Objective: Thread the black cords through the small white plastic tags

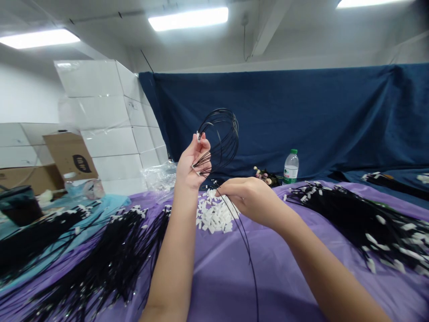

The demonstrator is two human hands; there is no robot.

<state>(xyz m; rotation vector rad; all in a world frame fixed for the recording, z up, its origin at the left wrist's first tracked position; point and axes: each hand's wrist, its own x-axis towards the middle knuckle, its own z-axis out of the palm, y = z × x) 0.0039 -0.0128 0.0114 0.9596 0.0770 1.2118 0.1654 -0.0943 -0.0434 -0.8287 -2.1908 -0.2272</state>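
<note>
My left hand [188, 171] is raised and closed around a bundle of thin black wires [233, 129]. The wires bow out to the right in a loop, and small white plastic connectors show at the fingertips and by the palm. Lower and to the right, my right hand [256, 200] pinches the end of a single black wire [248, 248], which hangs down over the purple cloth. Its tip, near the fingers, is too small to make out. Beneath and between both hands lies a heap of loose white connectors [214, 217].
On the purple cloth [217, 281], black wire bundles lie left [110, 250] and right [355, 219], with white connectors at their ends. A green-capped bottle [291, 167] stands behind. White boxes [110, 112] are stacked at the left; a dark blue curtain [301, 112] hangs across the back.
</note>
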